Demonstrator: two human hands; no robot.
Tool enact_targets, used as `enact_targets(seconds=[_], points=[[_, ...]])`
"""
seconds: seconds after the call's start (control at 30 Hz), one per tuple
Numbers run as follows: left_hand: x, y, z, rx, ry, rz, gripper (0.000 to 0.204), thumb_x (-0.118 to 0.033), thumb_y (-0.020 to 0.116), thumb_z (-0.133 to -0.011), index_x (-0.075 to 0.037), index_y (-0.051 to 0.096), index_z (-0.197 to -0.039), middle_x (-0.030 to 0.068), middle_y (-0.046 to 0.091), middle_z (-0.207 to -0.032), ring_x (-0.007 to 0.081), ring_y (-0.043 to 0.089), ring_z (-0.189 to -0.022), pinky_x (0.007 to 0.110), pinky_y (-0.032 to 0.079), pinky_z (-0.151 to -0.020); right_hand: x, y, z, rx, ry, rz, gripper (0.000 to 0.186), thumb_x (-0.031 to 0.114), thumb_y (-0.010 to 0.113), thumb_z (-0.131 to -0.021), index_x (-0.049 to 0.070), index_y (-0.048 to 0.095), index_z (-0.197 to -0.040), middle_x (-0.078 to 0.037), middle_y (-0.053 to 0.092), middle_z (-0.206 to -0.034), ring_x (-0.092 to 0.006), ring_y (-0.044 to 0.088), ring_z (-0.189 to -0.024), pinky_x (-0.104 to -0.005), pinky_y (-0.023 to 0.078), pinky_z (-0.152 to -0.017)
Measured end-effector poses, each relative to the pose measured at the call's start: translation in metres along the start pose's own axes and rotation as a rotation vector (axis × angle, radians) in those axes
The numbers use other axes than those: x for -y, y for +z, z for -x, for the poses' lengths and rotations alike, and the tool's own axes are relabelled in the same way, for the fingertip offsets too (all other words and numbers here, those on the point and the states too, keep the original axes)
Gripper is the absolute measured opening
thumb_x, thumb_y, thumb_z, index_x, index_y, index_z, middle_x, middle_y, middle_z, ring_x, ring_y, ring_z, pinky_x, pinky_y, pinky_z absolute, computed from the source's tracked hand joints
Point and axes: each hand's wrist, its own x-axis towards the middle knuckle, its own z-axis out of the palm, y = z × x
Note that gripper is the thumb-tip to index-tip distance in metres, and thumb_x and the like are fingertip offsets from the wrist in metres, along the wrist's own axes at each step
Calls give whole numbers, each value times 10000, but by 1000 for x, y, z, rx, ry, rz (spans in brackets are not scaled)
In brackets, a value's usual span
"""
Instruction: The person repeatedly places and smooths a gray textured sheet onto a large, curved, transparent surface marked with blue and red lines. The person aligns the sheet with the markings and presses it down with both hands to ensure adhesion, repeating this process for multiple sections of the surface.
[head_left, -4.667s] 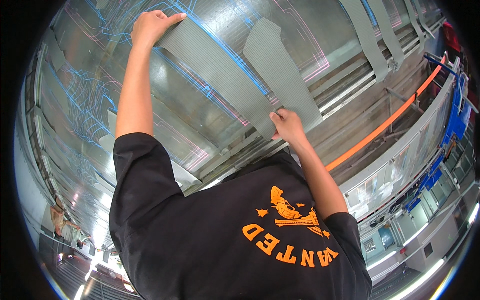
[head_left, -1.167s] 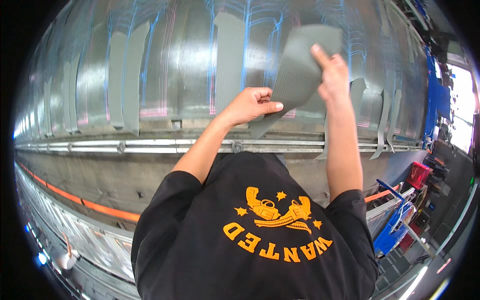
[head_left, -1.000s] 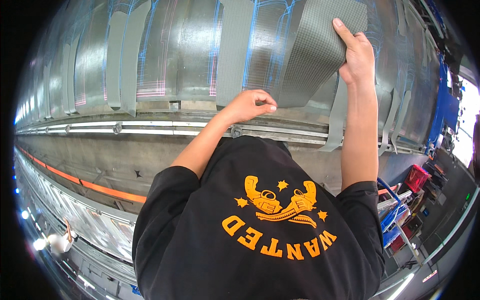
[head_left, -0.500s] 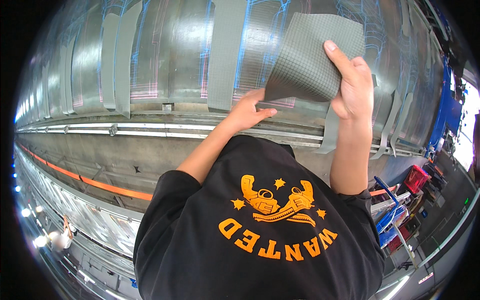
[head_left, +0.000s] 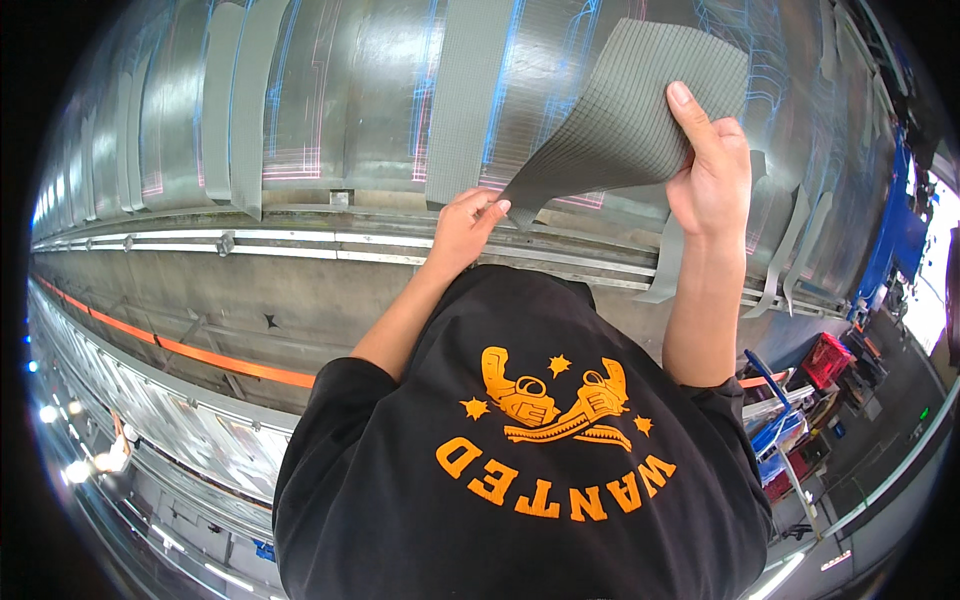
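A dark grey-green flexible sheet with a fine grid pattern (head_left: 625, 110) is stretched between my two hands above a long metal table (head_left: 370, 110). My right hand (head_left: 708, 170) grips its right edge, thumb on the upper face, the other fingers behind it. At the sheet's lower left corner, my left hand (head_left: 465, 228) pinches the narrowed end between thumb and fingers. The sheet twists and curves between the two grips. Just left of it, a grey gridded strip (head_left: 465, 90) lies across the table, its near end close to my left hand.
More grey strips (head_left: 232, 110) lie across the table, among blue and pink projected lines. A metal rail (head_left: 290, 246) runs along the near edge. A red crate (head_left: 828, 360) and a blue frame (head_left: 785, 415) stand at right. An orange beam (head_left: 230, 370) lies at lower left.
My left hand has closed on the sheet's lower left corner. The right hand has moved slightly right, and the sheet is now drawn out longer between both hands.
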Motion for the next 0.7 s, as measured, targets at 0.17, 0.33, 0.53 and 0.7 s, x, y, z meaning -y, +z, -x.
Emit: enact_targets(seconds=[0.17, 0.33, 0.53, 0.7], points=[[24, -3, -1, 116, -207, -30, 348, -340, 688, -1009, -5, 714, -1100, 145, 680, -806, 222, 629, -694, 349, 508, -678, -15, 18, -32, -37, -61, 69, 208, 124, 755, -977, -77, 705, -1003, -148, 744, -1049, -184, 713, -952, -319, 567, -825], [43, -3, -9, 156, -317, -68, 362, -369, 682, -1009, -18, 704, -1096, 134, 663, -759, 187, 649, -654, 346, 496, -631, -66, -4, -108, -124, 25, 234, 266, 143, 775, -962, -78, 686, -1082, -142, 746, -1067, -170, 701, -959, -312, 554, -819], [44, -3, -16, 124, -466, 44, 393, -359, 681, -1009, 28, 698, -1078, 72, 713, -756, 133, 643, -560, 322, 506, -561, -104, -8, -189, -69, 45, 365, 292, 179, 769, -968, -42, 696, -1144, -109, 759, -1061, -156, 705, -931, -314, 558, -800], [40, -3, -16, 101, -538, 87, 384, -358, 695, -1008, 18, 713, -1083, 67, 724, -764, 117, 641, -547, 302, 510, -545, -114, -5, -231, -64, 101, 467, 347, 210, 777, -968, -49, 689, -1181, -123, 758, -1086, -179, 712, -971, -317, 556, -852]])
